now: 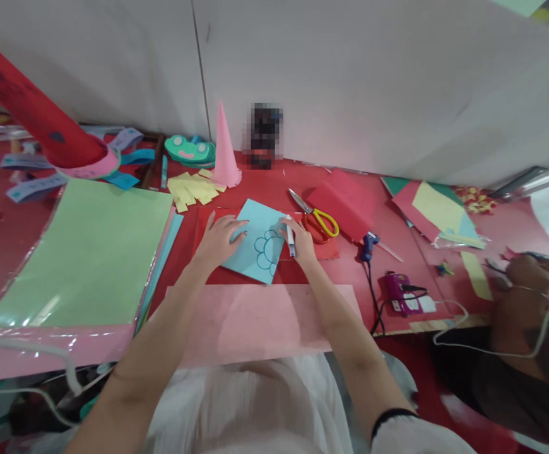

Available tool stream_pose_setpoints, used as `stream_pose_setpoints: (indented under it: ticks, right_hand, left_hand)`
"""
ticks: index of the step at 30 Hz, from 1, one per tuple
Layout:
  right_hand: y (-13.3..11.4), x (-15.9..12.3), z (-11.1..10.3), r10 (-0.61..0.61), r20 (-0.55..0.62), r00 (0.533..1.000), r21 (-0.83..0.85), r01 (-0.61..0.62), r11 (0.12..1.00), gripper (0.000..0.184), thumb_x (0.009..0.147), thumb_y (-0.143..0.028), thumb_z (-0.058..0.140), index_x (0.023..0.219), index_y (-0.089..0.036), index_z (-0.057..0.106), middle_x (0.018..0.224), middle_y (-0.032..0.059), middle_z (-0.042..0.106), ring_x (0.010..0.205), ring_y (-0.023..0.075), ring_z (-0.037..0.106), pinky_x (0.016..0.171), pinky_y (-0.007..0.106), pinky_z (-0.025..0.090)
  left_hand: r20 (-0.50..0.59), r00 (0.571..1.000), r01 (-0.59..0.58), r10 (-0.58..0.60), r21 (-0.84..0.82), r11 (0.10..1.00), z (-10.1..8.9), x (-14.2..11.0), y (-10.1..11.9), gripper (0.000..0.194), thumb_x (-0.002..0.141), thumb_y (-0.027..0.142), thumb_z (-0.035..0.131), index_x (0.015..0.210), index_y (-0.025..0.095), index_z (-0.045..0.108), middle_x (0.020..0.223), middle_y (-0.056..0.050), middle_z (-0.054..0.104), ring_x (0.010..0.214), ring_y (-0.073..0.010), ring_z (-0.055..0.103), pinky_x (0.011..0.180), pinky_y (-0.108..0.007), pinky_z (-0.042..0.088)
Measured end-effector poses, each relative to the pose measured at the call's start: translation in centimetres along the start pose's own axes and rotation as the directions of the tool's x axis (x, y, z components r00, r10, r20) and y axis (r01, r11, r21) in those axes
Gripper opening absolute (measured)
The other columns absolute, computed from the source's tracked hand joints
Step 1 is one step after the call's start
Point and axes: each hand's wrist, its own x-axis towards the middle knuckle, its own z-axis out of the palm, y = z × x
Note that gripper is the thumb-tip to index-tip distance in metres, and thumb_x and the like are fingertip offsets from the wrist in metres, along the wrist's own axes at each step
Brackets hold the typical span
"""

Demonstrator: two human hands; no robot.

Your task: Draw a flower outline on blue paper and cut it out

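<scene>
Light-blue paper (260,221), one sheet, tilted on the counter (274,176), between the hands, one flower outline (267,251) drawn on it near the right hand. Counter: red, one, running along a pale wall (350,82).

Largest first. Green sheet (89,252), plastic-wrapped, left of the left hand. Pink paper (255,321), one long piece, nearer the body than both hands. Red cone-like tube (38,107), one, far left, tilted. Red papers (345,202) beyond the right hand. Pink cone (226,154), one, upright, beyond the hands. Purple power box (402,293), one, right of the right hand. Yellow-handled scissors (323,221), one pair, just past the right hand. Blue glue gun (369,247), one, farther right. Frog face cutout (189,150), one, beyond the left hand.

Two hands. Left hand (222,238): fingers spread, flat on the sheet's left edge. Right hand (300,241): fingers curled, pinching one white marker (290,236) at the sheet's right edge. Co-worker's hand (530,274): one visible, far right, state cannot tell.

Edges, room: front edge of counter lies just past the pink paper, body side. Widest room for moving: over the flat pink paper. Right side tighter, scissors near.
</scene>
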Motion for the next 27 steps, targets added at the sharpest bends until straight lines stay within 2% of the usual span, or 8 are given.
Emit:
stream_pose_setpoints:
  ticks: [4,9,11,16,19,22,24,27]
  right_hand:
    - [0.7,1.5,-0.1,-0.096,0.184,0.978,0.097,0.079,0.992,0.017,0.085,-0.029,0.056,0.097,-0.026,0.068,0.120,0.0009,0.069,0.127,0.0238,0.055,0.118,0.049,0.023]
    - [0.4,2.9,-0.5,-0.214,0.327,0.921,0.211,0.149,0.966,0.017,0.085,-0.036,0.058,0.093,-0.026,0.069,0.115,0.0023,0.071,0.130,0.0237,0.052,0.119,0.045,0.022]
    - [0.0,3.0,-0.7,-0.209,0.292,0.933,0.235,0.142,0.961,0.022,0.085,-0.041,0.057,0.093,-0.024,0.069,0.111,0.0047,0.072,0.125,0.0243,0.056,0.116,0.044,0.029]
    - [-1.6,2.3,-1.6,-0.014,-0.039,0.999,0.330,0.026,0.944,0.030,0.090,-0.046,0.049,0.099,-0.022,0.064,0.098,0.0073,0.073,0.102,0.0209,0.067,0.097,0.038,0.049]
    - [-2.3,1.7,-1.9,0.082,-0.017,0.996,0.427,-0.067,0.902,0.031,0.089,-0.046,0.050,0.102,-0.022,0.064,0.080,0.0038,0.072,0.077,0.0175,0.068,0.081,0.034,0.054]
    - [-2.3,1.0,-1.2,0.194,-0.008,0.981,0.461,-0.169,0.871,0.034,0.084,-0.051,0.054,0.078,-0.019,0.065,0.061,0.0010,0.063,0.061,0.0157,0.062,0.066,0.030,0.052]
    - [-2.2,0.6,-0.6,0.260,-0.029,0.965,0.482,-0.214,0.849,0.038,0.083,-0.052,0.055,0.065,-0.018,0.059,0.052,-0.0009,0.056,0.057,0.0151,0.060,0.065,0.030,0.051]
    - [-2.2,0.3,0.1,0.278,-0.061,0.959,0.545,-0.201,0.814,0.032,0.081,-0.050,0.058,0.072,-0.020,0.055,0.047,-0.0049,0.052,0.051,0.0143,0.058,0.062,0.029,0.050]
  left_hand:
    - [-0.047,0.996,-0.073,0.070,-0.058,0.996,0.1,0.2,0.3,0.033,0.095,0.028,0.041,0.121,0.025,0.061,0.126,-0.005,0.061,0.122,-0.0206,0.053,0.117,-0.047,0.021]
    - [0.066,0.982,-0.173,0.178,-0.079,0.982,1.0,0.1,0.7,0.038,0.095,0.032,0.043,0.129,0.021,0.056,0.144,-0.009,0.047,0.135,-0.0240,0.040,0.114,-0.045,0.029]
    - [0.134,0.973,-0.182,0.188,-0.056,0.982,1.2,0.0,0.9,0.040,0.095,0.033,0.045,0.132,0.021,0.054,0.148,-0.009,0.043,0.139,-0.0252,0.035,0.115,-0.047,0.025]
    - [0.223,0.958,-0.179,0.180,-0.025,0.983,1.4,0.0,1.2,0.043,0.095,0.026,0.043,0.137,0.023,0.048,0.151,-0.006,0.039,0.142,-0.0228,0.030,0.118,-0.048,0.017]
    - [0.224,0.960,-0.165,0.169,-0.036,0.986,1.5,0.1,1.0,0.043,0.096,0.025,0.039,0.139,0.022,0.046,0.151,-0.005,0.040,0.142,-0.0209,0.030,0.119,-0.048,0.016]
    - [0.215,0.963,-0.159,0.164,-0.040,0.987,1.6,0.1,0.9,0.043,0.096,0.024,0.038,0.138,0.023,0.046,0.151,-0.004,0.041,0.142,-0.0192,0.031,0.119,-0.046,0.014]
    - [0.213,0.964,-0.157,0.160,-0.032,0.987,1.6,0.1,1.0,0.042,0.097,0.025,0.038,0.137,0.023,0.047,0.151,-0.005,0.040,0.142,-0.0194,0.030,0.119,-0.046,0.013]
    - [0.216,0.964,-0.153,0.152,-0.013,0.988,1.4,0.1,1.2,0.040,0.097,0.029,0.039,0.136,0.023,0.048,0.152,-0.005,0.039,0.142,-0.0216,0.029,0.119,-0.049,0.012]
